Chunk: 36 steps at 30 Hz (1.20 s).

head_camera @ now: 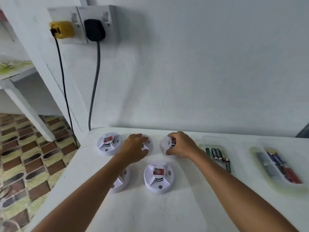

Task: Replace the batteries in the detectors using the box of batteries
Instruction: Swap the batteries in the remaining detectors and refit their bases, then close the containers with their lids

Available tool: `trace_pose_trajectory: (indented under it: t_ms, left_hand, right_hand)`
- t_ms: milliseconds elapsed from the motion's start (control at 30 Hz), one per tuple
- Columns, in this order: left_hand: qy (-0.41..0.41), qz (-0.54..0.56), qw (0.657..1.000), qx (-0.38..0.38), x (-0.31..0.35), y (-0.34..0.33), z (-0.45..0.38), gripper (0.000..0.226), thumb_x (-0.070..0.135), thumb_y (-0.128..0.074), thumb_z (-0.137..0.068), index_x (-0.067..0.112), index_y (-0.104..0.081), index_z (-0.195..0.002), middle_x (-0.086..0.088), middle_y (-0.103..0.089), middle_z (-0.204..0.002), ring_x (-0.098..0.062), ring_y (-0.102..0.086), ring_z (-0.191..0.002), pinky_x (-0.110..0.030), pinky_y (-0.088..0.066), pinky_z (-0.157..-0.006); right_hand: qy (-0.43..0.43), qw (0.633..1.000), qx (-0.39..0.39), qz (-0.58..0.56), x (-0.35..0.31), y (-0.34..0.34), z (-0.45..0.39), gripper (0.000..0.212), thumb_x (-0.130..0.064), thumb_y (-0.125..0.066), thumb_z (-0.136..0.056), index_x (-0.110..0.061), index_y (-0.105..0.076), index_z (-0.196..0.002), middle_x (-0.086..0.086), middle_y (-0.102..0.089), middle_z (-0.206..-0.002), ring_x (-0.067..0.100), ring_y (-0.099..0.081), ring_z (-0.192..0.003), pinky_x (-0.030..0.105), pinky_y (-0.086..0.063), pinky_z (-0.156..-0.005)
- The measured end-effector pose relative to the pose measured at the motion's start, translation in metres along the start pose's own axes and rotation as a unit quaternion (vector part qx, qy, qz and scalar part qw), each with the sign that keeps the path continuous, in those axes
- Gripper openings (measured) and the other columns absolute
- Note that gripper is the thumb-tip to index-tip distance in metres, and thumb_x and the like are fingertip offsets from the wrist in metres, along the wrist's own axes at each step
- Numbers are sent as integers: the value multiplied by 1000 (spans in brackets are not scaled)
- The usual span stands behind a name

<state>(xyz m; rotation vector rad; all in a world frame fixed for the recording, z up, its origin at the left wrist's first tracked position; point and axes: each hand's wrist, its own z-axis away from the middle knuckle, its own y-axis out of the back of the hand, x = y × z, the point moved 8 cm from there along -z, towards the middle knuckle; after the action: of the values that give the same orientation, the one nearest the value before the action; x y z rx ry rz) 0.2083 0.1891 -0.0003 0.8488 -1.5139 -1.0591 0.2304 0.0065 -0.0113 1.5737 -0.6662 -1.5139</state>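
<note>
Far left: patterned floor tiles (25,148) in brown and green, a white shelf frame (20,77). On the wall, two sockets side by side: a yellow plug (62,30) in one, a black plug (94,30) in the other, each with a dark cable hanging down toward the white counter (150,211).

Five white round detectors on the counter, in two rows. Back row, three: back-left detector (108,144), uncovered, red-labelled battery showing on top; middle detector (148,144), mostly hidden under the left hand (133,148), fingers draped over its top and curled at the far edge, touching it, though whether really gripping cannot be told; back-right detector (168,144), held by the right hand (182,145), thumb at the near rim, fingers curled over the far side next to a red battery label. Front row, two: front-left detector (121,180), partly hidden behind the left forearm; front-centre detector (158,176), fully visible, red battery seated on top.

Right of the detectors, two clear trays, well apart from each other. Nearer tray (215,141) just beside the right wrist, holding a row of slim green-and-black batteries (218,154), about four, blurred. Far-right tray (274,178) holding more cells (282,166), grey, blue and red; count unclear through blur.
</note>
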Motion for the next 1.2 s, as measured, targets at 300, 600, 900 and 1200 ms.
trace_pose_trajectory:
  t_ms: [300, 600, 900, 1200]
  left_hand:
    - [-11, 18, 1000, 4, -5, 1, -2, 44, 21, -72, -80, 8, -65, -121, -8, -67, -114, -28, -62, -104, -31, -49, -85]
    - [-61, 76, 995, 27, 109, -1, -6, 28, 21, -69, -85, 15, -68, -112, -1, -69, -108, -19, -62, -95, -21, -45, -80]
    - [74, 135, 988, 10, 161, -70, 15, 25, 5, -68, -79, 10, -61, -102, -2, -63, -83, -18, -58, -70, -28, -51, -66]
    - [215, 201, 956, 18, 167, -90, 16, 29, 19, -67, -84, 11, -53, -108, -11, -68, -84, -19, -58, -52, -28, -51, -53]
  right_hand:
    - [-5, 998, -34, 49, 5, -8, -2, 79, -37, -80, -67, -23, -46, -137, 5, -49, -126, 27, -47, -119, 34, -44, -90]
    - [-43, 976, 195, 83, 33, 117, 71, 36, -24, -52, -93, -13, -50, -128, 11, -49, -122, 32, -58, -106, 36, -48, -81]
    - [-128, 986, -58, -90, 139, 96, 122, 16, 0, -44, -88, -9, -39, -76, 13, -57, -67, 28, -67, -48, 30, -46, -40]
    - [-83, 990, 7, -110, 151, 134, 124, 17, -7, -43, -91, 1, -49, -104, 14, -60, -100, 21, -69, -49, 45, -56, -58]
